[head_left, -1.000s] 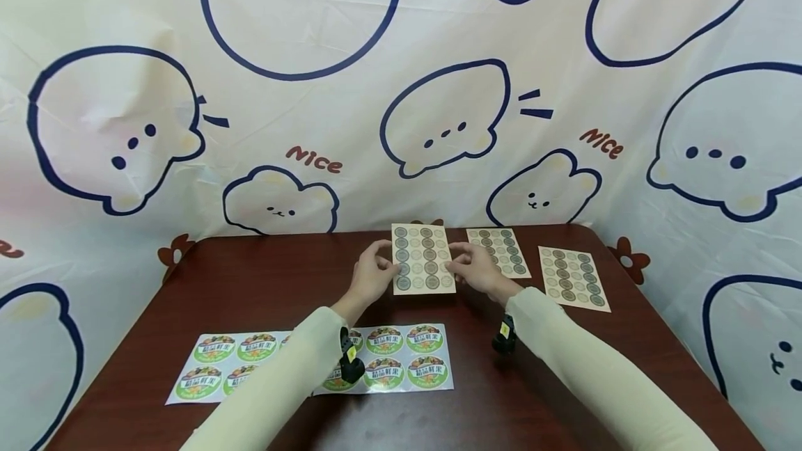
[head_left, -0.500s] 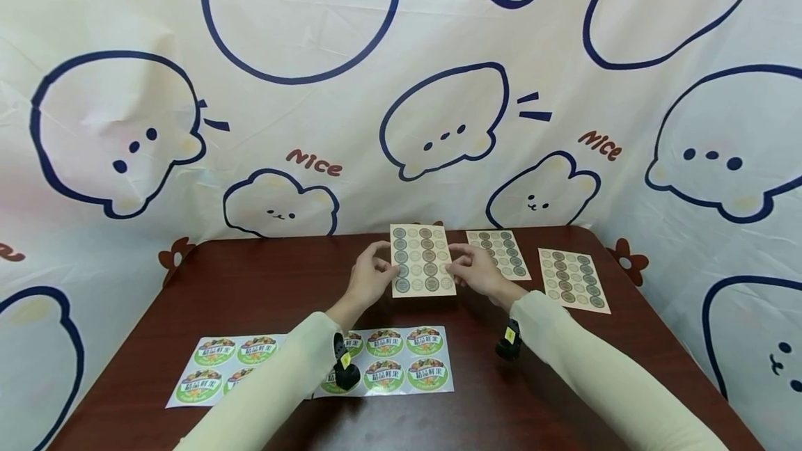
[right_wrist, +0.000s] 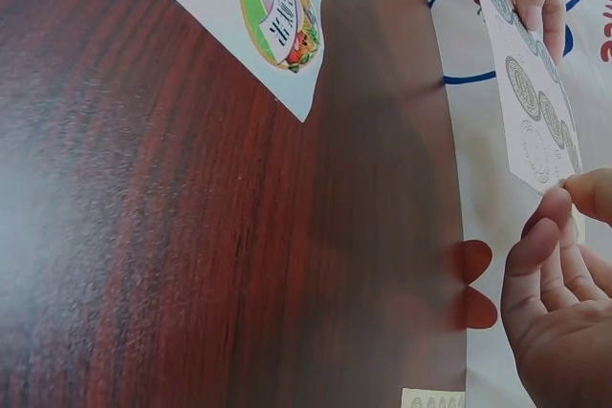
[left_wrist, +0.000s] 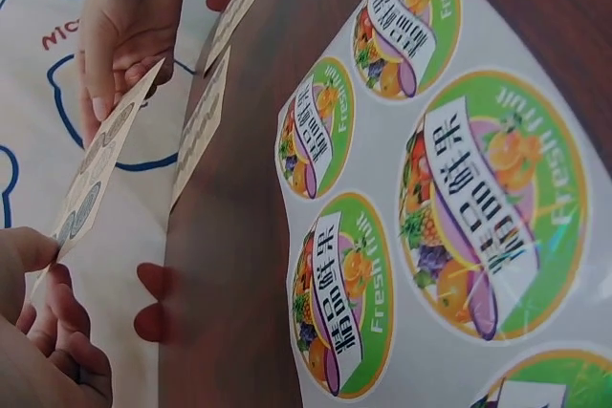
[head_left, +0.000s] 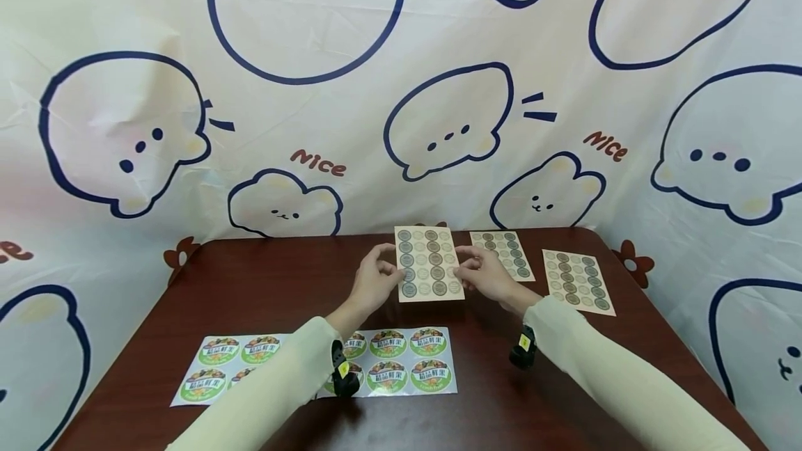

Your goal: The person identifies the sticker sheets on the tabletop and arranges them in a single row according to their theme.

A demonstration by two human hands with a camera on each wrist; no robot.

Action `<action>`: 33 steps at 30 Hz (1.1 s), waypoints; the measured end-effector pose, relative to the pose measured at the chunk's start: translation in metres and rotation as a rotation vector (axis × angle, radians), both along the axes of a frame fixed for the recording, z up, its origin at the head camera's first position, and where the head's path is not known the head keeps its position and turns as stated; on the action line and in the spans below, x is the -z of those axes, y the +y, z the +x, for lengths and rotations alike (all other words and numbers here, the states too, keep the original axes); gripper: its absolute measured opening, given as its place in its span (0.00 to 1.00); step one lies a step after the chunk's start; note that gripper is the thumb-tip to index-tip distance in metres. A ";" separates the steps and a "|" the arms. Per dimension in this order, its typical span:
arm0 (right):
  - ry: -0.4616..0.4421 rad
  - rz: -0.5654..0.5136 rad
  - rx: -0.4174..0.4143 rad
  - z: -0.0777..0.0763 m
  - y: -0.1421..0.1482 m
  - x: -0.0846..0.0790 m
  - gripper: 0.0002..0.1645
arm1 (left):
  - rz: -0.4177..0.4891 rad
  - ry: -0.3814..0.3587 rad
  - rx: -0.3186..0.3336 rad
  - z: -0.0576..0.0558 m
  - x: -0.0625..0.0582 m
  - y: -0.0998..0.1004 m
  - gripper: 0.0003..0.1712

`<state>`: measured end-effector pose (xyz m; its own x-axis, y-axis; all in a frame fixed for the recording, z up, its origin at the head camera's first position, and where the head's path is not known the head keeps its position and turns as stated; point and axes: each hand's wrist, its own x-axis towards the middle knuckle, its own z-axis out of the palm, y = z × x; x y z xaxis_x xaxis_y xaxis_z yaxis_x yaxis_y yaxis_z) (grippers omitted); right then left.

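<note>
A cream sticker sheet [head_left: 429,264] with columns of round grey and pale stickers is held up above the far part of the table, tilted toward the head camera. My left hand [head_left: 374,278] pinches its left edge between thumb and fingers. Its right edge is pinched by my right hand [head_left: 487,274]. In the left wrist view the sheet [left_wrist: 96,169] shows nearly edge-on, stretched between both hands. The right wrist view has the thumb and fingertips of my right hand [right_wrist: 564,284] meeting at the sheet's edge.
Two similar cream sheets [head_left: 504,255] [head_left: 578,280] lie at the back right of the dark wooden table [head_left: 282,277]. A white sheet of round green fruit labels [head_left: 404,360] lies nearer, partly under the left sleeve [head_left: 276,381]. A cartoon-printed cloth [head_left: 351,89] hangs behind.
Both hands keep hold of the sticker sheet. It appears slightly larger and a little lower and further right in the head view, whose whole scene has also shifted slightly.
</note>
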<state>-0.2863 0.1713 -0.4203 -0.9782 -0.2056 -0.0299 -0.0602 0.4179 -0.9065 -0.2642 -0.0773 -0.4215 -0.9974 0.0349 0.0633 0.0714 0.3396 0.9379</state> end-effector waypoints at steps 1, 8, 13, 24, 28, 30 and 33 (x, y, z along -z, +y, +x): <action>-0.001 0.000 -0.004 0.001 0.001 0.000 0.33 | 0.002 0.000 0.001 0.001 0.001 0.000 0.31; 0.003 0.023 -0.022 0.006 0.007 -0.001 0.34 | 0.030 -0.014 0.029 0.008 0.001 0.003 0.30; -0.002 0.028 -0.024 0.013 0.009 -0.007 0.34 | 0.057 -0.006 0.040 0.012 -0.004 0.003 0.30; 0.023 0.046 -0.048 0.025 0.020 -0.008 0.34 | 0.082 -0.006 0.075 0.025 -0.010 0.009 0.30; 0.035 0.042 -0.065 0.030 0.025 -0.010 0.35 | 0.096 -0.005 0.091 0.030 -0.011 0.012 0.30; 0.037 0.041 -0.066 0.033 0.027 -0.012 0.35 | 0.100 -0.004 0.097 0.031 -0.011 0.014 0.30; 0.031 0.037 -0.071 0.036 0.031 -0.013 0.35 | 0.102 0.002 0.108 0.033 -0.011 0.016 0.30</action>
<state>-0.2505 0.2019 -0.4069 -0.9618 -0.2735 -0.0085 -0.1185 0.4444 -0.8880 -0.2311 -0.0617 -0.4108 -0.9880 0.1353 0.0743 0.1046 0.2331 0.9668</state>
